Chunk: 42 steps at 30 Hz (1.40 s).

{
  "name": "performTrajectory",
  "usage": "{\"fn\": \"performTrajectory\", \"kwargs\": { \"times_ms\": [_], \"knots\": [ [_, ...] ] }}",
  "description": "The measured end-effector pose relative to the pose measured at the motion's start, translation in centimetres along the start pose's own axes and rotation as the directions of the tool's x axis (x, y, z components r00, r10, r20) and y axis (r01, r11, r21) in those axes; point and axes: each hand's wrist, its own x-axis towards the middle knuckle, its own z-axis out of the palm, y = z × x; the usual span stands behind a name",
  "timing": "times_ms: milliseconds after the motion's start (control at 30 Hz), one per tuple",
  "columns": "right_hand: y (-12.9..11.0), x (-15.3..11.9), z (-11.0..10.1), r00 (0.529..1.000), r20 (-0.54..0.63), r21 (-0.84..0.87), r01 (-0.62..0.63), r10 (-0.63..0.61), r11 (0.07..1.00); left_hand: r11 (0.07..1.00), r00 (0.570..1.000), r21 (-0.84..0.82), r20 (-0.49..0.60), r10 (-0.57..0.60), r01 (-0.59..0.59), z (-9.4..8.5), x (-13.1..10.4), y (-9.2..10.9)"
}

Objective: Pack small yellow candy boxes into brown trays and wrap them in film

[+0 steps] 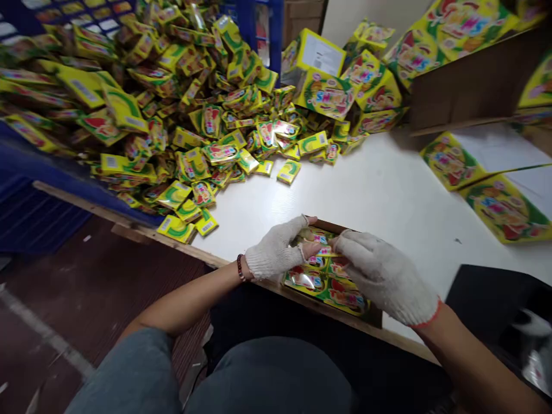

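Observation:
Directly before me at the table's front edge lies a shallow open carton [376, 318], holding rows of small yellow-and-green candy packs [345, 296] with colourful lettering. My left hand [276, 248], in a white glove with bare fingertips, is closed over its left side, thumb and fingers pinching a small candy pack [326, 251]. From the right, my gloved right hand [379, 276] reaches over the carton, its fingertips closed at the other end of that pack. The right hand's palm hides part of the carton's right side.
A large heap of loose candy packs [202, 138] spills from a blue crate [129, 198] at the left. Bigger printed display boxes [328, 95] are stacked at the back, and more boxes [504, 207] stand at the right. A black object [487, 305] sits near my right forearm.

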Motion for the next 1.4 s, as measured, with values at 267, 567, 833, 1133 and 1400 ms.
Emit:
{"fn": "performTrajectory", "kwargs": {
  "times_ms": [267,567,833,1133,1400],
  "knots": [
    [1.1,2.1,0.6,0.705,0.429,-0.005,-0.623,0.565,0.782,0.355,0.825,0.745,-0.495,-0.274,0.565,-12.4,-4.5,-4.8],
    [1.3,2.8,2.5,0.895,0.445,-0.49,0.211,0.035,0.846,0.451,0.812,0.695,-0.569,-0.131,0.56,-15.1,-6.4,-6.7],
    [3.1,1.7,-1.5,0.857,0.492,-0.507,0.138,0.154,0.851,0.933,0.751,-0.037,-0.582,-0.311,0.358,-8.0,-3.3,-3.2],
    [2.3,4.8,2.2,0.842,0.437,-0.06,-0.324,0.317,0.944,0.775,0.8,-0.602,-0.36,-0.48,0.194,-2.9,-0.3,-1.5],
    [3.0,4.1,2.0,0.924,0.292,0.032,-0.268,0.247,0.963,0.778,0.852,-0.586,-0.268,-0.449,0.226,-1.2,0.1,-0.8]
  ]
}}
